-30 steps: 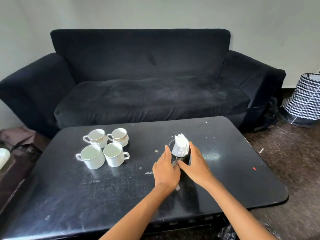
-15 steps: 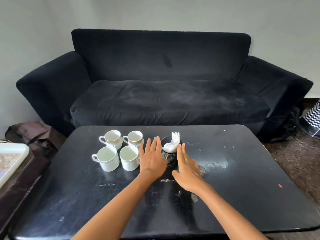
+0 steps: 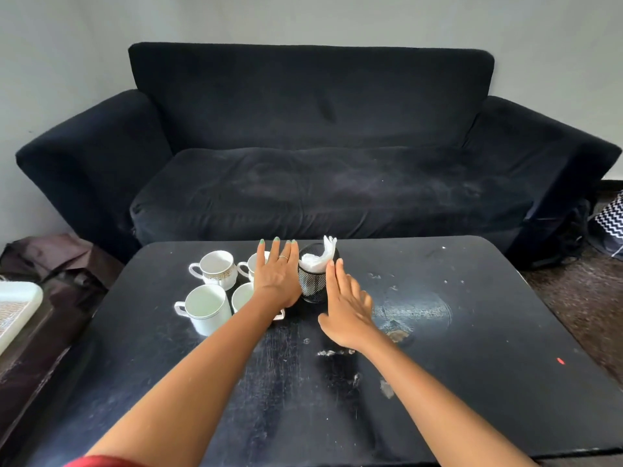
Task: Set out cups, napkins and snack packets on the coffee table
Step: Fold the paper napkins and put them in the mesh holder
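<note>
On the table (image 3: 472, 332), right of four cups (image 3: 215, 267), we flank the light mesh napkin holder (image 3: 312, 281) with left hand (image 3: 276, 278) and right hand (image 3: 347, 305), fingers straight, grasping nothing; grip its stiff wall low.

No writing, label, brand, number or sign is showing anywhere that can be read.
</note>
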`<state>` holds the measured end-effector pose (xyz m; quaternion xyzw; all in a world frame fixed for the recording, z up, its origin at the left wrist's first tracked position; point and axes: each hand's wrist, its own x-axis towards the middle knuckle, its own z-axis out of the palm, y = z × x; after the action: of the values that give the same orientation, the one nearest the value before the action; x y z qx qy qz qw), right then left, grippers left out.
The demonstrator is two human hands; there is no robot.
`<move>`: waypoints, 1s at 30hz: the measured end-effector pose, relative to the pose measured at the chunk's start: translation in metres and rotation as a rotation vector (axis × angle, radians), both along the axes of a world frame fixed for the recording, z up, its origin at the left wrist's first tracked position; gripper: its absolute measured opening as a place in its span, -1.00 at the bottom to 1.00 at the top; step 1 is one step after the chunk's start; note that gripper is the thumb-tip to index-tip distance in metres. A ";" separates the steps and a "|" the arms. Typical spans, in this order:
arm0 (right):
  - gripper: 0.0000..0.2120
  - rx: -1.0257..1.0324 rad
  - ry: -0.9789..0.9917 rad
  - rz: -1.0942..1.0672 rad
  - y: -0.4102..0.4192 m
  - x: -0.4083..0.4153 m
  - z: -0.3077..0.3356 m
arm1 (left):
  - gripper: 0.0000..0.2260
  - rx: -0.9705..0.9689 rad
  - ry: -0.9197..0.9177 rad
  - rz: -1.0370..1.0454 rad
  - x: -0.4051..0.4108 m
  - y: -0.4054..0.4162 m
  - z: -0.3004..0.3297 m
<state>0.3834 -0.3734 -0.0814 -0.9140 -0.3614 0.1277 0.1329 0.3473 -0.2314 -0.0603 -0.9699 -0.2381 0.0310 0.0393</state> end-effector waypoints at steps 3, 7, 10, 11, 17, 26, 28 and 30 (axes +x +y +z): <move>-0.10 -0.018 -0.026 -0.005 0.006 0.004 0.000 | -0.37 0.010 0.005 0.002 0.005 0.005 -0.001; -0.10 -0.032 -0.054 -0.019 0.013 0.011 0.001 | -0.35 0.037 0.011 0.001 0.011 0.010 -0.001; -0.09 -0.038 -0.074 -0.030 0.017 0.015 0.001 | -0.35 0.051 0.028 0.001 0.016 0.013 0.000; -0.09 -0.039 -0.079 -0.034 0.019 0.016 0.001 | -0.35 0.052 0.029 0.000 0.017 0.015 0.001; -0.09 -0.029 -0.096 -0.038 0.025 0.018 -0.001 | -0.32 0.032 0.029 -0.005 0.019 0.020 0.000; -0.31 0.150 -0.267 -0.076 0.015 0.004 0.005 | -0.40 -0.089 -0.125 0.005 -0.010 0.025 0.012; -0.35 0.152 -0.272 -0.061 0.013 -0.004 0.009 | -0.44 -0.102 -0.165 -0.001 -0.025 0.023 0.015; -0.39 0.160 -0.294 -0.044 0.011 -0.015 0.017 | -0.46 -0.123 -0.187 -0.004 -0.045 0.019 0.018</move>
<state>0.3679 -0.3621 -0.0644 -0.9169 -0.3661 -0.0397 0.1538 0.3027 -0.2121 -0.0422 -0.9696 -0.2366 -0.0453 -0.0429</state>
